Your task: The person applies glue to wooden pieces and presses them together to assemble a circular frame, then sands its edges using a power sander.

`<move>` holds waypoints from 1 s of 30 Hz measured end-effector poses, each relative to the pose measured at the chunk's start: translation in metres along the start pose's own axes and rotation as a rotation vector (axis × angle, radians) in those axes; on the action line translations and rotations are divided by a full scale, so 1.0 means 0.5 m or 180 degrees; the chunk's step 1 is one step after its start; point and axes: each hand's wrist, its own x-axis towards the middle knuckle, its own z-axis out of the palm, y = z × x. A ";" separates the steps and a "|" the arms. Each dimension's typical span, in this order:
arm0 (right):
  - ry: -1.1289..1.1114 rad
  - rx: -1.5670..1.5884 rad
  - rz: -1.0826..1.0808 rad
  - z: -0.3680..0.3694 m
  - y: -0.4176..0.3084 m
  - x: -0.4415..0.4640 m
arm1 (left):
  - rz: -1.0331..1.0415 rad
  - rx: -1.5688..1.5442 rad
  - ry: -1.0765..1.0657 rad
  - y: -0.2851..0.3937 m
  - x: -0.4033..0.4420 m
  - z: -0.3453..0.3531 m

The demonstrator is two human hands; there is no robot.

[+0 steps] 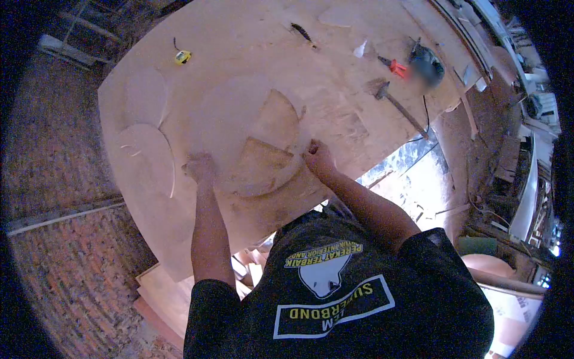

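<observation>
Two wedge-shaped pieces [263, 161] lie on worktable [221, 30], between hands. Left hand [200, 166]: fingers bent inward, left of pieces; exact opening and any held item cannot be determined. Right hand [318, 157]: fingers curled in loose fist, just right of pieces; contents cannot be determined. Black shirt [412, 299], print inverted in view: "PEREKAT TERBAIK" in yellow; "LEM" in white, "SUPERBOND" in yellow, inside white frame. Hammer [397, 109] beyond right hand. Yellow tape measure [183, 57] near far left edge; markings too small to read.
</observation>
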 end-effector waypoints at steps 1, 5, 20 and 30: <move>0.0077 -0.0073 0.0050 -0.007 -0.012 -0.004 | -0.0053 0.0015 0.0024 0.008 -0.006 0.016; 0.0694 -0.0152 -0.0296 -0.002 0.071 0.067 | -0.0163 -0.0352 -0.0451 0.061 -0.064 -0.050; 0.1022 -0.1037 -0.1413 -0.094 0.103 0.029 | -0.1428 -0.5254 0.0397 0.052 -0.250 -0.012; -0.0140 -0.1765 -0.1980 0.070 -0.103 -0.004 | -0.1206 -0.4027 -0.0032 0.022 -0.196 0.044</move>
